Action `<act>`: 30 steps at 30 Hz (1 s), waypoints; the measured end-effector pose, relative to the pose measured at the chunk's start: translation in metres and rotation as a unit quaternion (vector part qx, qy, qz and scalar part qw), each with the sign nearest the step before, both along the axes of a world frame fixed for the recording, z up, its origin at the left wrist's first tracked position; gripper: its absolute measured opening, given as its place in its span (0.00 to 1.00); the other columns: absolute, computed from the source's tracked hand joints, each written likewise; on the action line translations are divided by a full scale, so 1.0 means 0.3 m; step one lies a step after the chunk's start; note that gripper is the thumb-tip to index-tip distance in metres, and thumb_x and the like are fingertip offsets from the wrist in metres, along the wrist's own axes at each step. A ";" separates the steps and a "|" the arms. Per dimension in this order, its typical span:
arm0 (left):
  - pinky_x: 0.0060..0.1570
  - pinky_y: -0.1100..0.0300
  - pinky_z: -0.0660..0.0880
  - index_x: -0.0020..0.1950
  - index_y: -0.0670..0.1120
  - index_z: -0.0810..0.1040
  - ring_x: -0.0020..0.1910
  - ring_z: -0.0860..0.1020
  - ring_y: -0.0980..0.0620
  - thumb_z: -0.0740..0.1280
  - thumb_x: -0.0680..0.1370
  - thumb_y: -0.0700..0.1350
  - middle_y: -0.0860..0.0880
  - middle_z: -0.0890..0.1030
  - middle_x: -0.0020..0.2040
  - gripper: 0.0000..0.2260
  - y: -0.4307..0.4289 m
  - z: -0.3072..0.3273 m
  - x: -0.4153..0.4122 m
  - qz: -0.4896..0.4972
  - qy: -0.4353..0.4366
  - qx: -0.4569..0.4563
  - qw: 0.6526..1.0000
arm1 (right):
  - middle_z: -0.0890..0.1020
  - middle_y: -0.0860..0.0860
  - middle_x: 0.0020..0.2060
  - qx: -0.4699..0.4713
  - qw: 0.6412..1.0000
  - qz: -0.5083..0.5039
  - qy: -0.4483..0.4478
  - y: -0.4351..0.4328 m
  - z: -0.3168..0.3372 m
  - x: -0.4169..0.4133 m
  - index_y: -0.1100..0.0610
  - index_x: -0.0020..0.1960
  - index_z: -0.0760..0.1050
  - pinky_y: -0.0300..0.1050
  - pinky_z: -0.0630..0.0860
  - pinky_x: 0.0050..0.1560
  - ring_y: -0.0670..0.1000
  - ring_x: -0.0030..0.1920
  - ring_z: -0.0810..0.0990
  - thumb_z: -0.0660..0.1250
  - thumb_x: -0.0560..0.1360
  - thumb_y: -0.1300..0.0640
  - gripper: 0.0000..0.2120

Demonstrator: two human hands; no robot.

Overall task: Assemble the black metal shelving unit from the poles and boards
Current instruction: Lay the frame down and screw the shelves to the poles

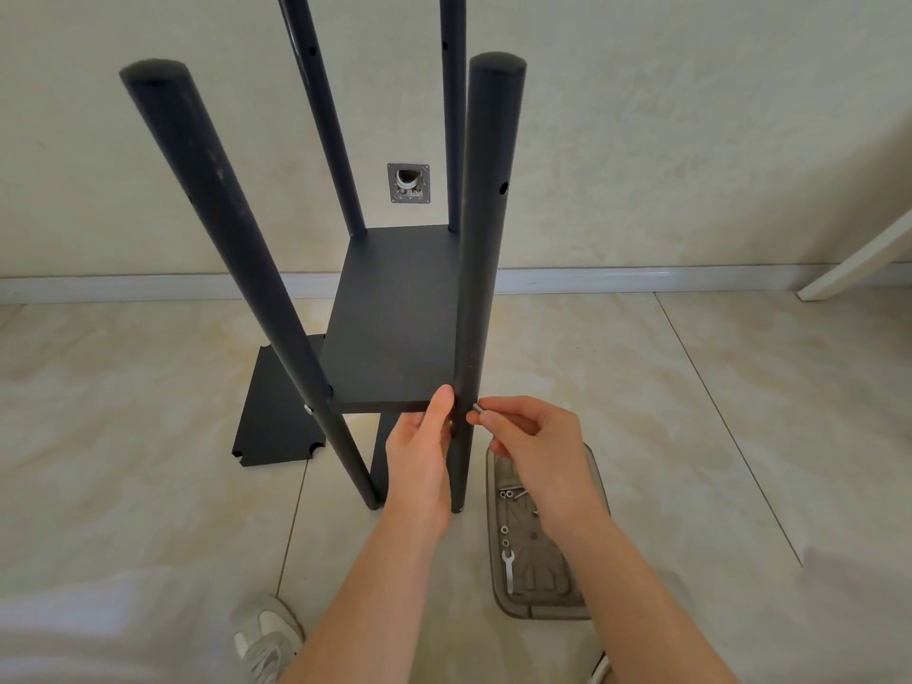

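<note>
**Head view: a bolt held at the near right pole of the half-built shelf**

A pale shoe (269, 634) sits on the tiled floor (148, 486), nearer than the near right pole (481, 239) and to its left. Just right of the pole's foot lies a grey tray (543, 612) holding a small wrench (508, 572), washers and bolts.

The left hand (419, 456) holds the pole just under the board. Its thumb is flat along the pole's left side and its fingers are hidden behind. The right hand (538, 451) has its grip closed on a small silver bolt (476, 408), pinched at the fingertips. The bolt's tip touches the pole's right side at board height.

The black board (395, 318) runs back from this pole, and the near left pole (232, 239) meets its other front corner. A spare board (276, 412) lies on the floor left of the pole. Beyond it, two back poles (325, 116) stand at the board's far end, against the wall.
</note>
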State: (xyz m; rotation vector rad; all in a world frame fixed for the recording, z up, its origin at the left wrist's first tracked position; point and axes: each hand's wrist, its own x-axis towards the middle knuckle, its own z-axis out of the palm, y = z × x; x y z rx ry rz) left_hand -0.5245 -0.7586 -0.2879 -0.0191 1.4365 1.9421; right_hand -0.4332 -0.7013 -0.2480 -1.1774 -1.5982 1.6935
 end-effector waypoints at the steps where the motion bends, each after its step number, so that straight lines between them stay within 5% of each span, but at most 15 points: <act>1: 0.40 0.71 0.77 0.53 0.46 0.81 0.48 0.84 0.56 0.70 0.78 0.50 0.53 0.86 0.45 0.09 0.000 -0.001 0.000 0.000 -0.002 -0.002 1.000 | 0.87 0.49 0.44 -0.005 1.000 -0.002 0.001 0.000 -0.001 0.002 0.52 0.49 0.83 0.35 0.80 0.46 0.41 0.42 0.84 0.71 0.76 0.60 0.05; 9: 0.47 0.64 0.74 0.50 0.47 0.80 0.46 0.84 0.57 0.70 0.78 0.50 0.54 0.85 0.42 0.08 0.001 0.001 0.000 -0.006 -0.017 -0.003 1.000 | 0.86 0.46 0.39 -0.001 1.000 -0.001 -0.014 0.009 -0.014 -0.001 0.51 0.47 0.83 0.35 0.81 0.45 0.44 0.43 0.85 0.71 0.76 0.57 0.03; 16: 0.35 0.71 0.76 0.48 0.46 0.79 0.43 0.84 0.58 0.70 0.78 0.48 0.53 0.85 0.40 0.06 0.004 0.009 -0.004 -0.006 -0.042 0.020 0.999 | 0.85 0.46 0.36 -0.008 1.000 -0.004 -0.024 0.017 -0.030 -0.004 0.52 0.48 0.84 0.37 0.82 0.43 0.40 0.35 0.82 0.71 0.76 0.55 0.03; 25: 0.37 0.70 0.77 0.48 0.44 0.77 0.42 0.84 0.56 0.70 0.79 0.46 0.50 0.85 0.41 0.06 0.000 0.015 -0.003 0.001 -0.047 0.027 0.999 | 0.87 0.50 0.39 -0.045 0.999 0.009 0.016 0.016 -0.021 0.003 0.55 0.50 0.83 0.40 0.82 0.46 0.44 0.36 0.83 0.69 0.77 0.61 0.05; 30: 0.35 0.71 0.77 0.49 0.45 0.79 0.42 0.85 0.56 0.70 0.79 0.46 0.52 0.86 0.40 0.05 0.002 0.021 -0.002 0.005 -0.047 0.028 0.999 | 0.86 0.45 0.38 0.007 1.000 0.012 -0.027 0.022 -0.022 -0.003 0.46 0.42 0.82 0.31 0.75 0.37 0.40 0.36 0.81 0.70 0.77 0.57 0.08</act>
